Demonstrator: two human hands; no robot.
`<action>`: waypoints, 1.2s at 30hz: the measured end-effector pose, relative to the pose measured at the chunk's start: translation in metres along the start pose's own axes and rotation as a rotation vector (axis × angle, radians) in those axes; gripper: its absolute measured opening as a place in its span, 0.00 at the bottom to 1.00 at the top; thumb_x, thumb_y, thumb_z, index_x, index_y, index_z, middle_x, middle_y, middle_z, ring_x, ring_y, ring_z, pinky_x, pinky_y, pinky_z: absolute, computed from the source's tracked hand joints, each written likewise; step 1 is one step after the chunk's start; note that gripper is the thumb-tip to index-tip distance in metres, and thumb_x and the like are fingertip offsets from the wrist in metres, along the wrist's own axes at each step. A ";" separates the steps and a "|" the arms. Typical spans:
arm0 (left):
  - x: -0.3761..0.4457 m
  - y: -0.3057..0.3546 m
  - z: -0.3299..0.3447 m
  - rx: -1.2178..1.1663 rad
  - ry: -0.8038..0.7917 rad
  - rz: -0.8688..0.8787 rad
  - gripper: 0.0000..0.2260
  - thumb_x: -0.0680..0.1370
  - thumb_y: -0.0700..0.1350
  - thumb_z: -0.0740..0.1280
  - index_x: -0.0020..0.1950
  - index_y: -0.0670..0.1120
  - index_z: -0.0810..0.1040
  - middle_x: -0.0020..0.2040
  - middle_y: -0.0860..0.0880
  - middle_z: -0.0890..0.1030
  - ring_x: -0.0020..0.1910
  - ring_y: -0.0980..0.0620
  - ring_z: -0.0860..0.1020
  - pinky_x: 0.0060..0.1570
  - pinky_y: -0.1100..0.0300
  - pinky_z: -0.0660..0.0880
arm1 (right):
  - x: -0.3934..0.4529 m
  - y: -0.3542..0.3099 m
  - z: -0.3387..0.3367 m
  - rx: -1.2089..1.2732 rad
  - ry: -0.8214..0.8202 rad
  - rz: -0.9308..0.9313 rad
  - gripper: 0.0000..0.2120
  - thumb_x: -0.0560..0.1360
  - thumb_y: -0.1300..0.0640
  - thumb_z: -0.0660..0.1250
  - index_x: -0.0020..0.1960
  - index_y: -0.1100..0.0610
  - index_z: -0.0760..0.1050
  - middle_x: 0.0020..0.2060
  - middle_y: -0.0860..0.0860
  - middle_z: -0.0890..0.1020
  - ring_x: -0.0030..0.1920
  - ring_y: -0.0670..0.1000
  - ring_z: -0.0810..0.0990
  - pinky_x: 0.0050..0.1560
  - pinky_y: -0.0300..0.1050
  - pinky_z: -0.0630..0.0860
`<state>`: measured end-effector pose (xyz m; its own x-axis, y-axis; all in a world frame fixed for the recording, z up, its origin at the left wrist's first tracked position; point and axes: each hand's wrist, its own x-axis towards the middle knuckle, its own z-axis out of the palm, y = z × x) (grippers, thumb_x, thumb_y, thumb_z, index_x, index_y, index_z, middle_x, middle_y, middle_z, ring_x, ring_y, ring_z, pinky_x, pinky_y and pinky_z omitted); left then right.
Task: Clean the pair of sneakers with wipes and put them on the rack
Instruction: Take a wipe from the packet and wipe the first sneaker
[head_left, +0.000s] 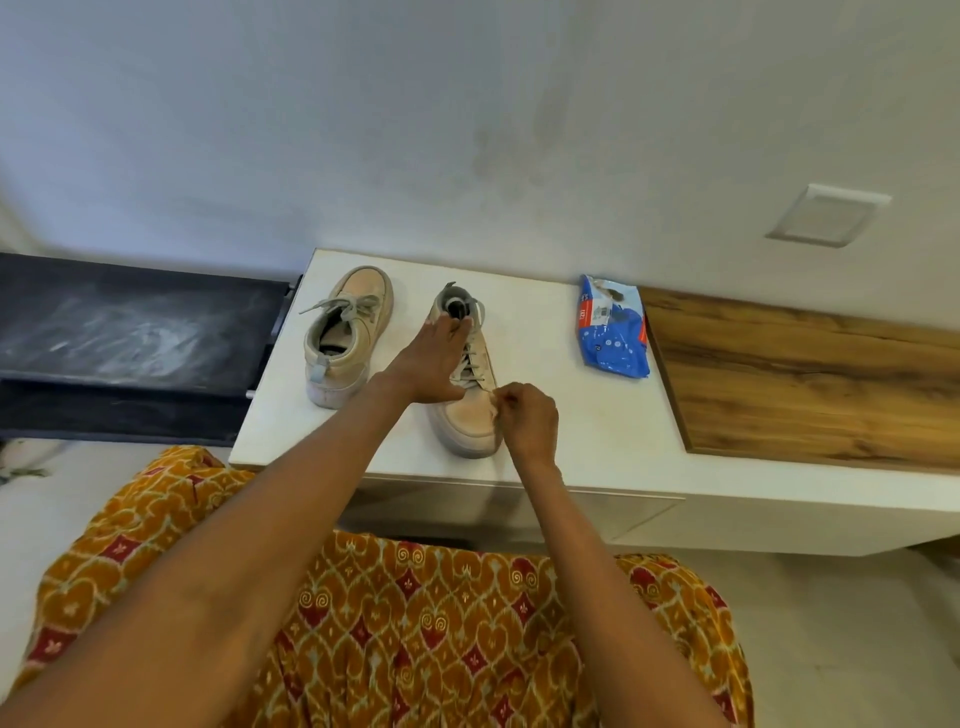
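Note:
Two beige sneakers stand on a white cabinet top (571, 415). The left sneaker (348, 332) points away from me and nothing touches it. The right sneaker (467, 415) points toward me. My left hand (431, 364) lies over its laces and collar, holding it steady. My right hand (524, 415) is closed on a small white wipe (492, 410) pressed against the toe side of that shoe. A blue pack of wipes (613, 327) lies to the right of the shoes.
A dark, dusty shelf of the rack (130, 327) extends at the left, level with the cabinet top. A wooden panel (805, 379) covers the cabinet's right part. A white wall rises behind. My patterned orange clothing fills the foreground.

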<state>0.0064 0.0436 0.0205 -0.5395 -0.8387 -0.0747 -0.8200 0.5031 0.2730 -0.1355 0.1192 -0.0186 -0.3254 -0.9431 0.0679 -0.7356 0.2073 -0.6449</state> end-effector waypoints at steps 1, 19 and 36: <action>0.000 0.000 0.000 -0.001 0.004 -0.002 0.45 0.72 0.52 0.70 0.76 0.40 0.44 0.74 0.38 0.53 0.72 0.40 0.54 0.71 0.53 0.53 | 0.008 -0.001 -0.001 -0.018 -0.019 -0.008 0.09 0.76 0.63 0.63 0.52 0.60 0.81 0.48 0.56 0.84 0.48 0.55 0.80 0.47 0.42 0.73; -0.001 -0.002 0.005 -0.004 -0.002 -0.019 0.49 0.70 0.51 0.73 0.76 0.41 0.40 0.75 0.39 0.47 0.75 0.43 0.47 0.71 0.55 0.55 | 0.008 0.017 0.031 0.378 0.151 0.265 0.06 0.75 0.63 0.64 0.51 0.57 0.73 0.47 0.54 0.81 0.46 0.54 0.79 0.40 0.35 0.70; -0.012 -0.010 0.000 -0.125 -0.028 0.015 0.43 0.72 0.48 0.70 0.77 0.43 0.44 0.75 0.41 0.50 0.74 0.44 0.50 0.71 0.56 0.53 | 0.012 0.002 0.035 0.320 0.269 -0.003 0.09 0.71 0.56 0.72 0.46 0.54 0.72 0.42 0.50 0.80 0.42 0.48 0.79 0.42 0.38 0.71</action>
<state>0.0211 0.0485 0.0186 -0.5579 -0.8244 -0.0959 -0.7825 0.4839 0.3919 -0.1195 0.0995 -0.0458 -0.4983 -0.8335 0.2387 -0.5287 0.0739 -0.8456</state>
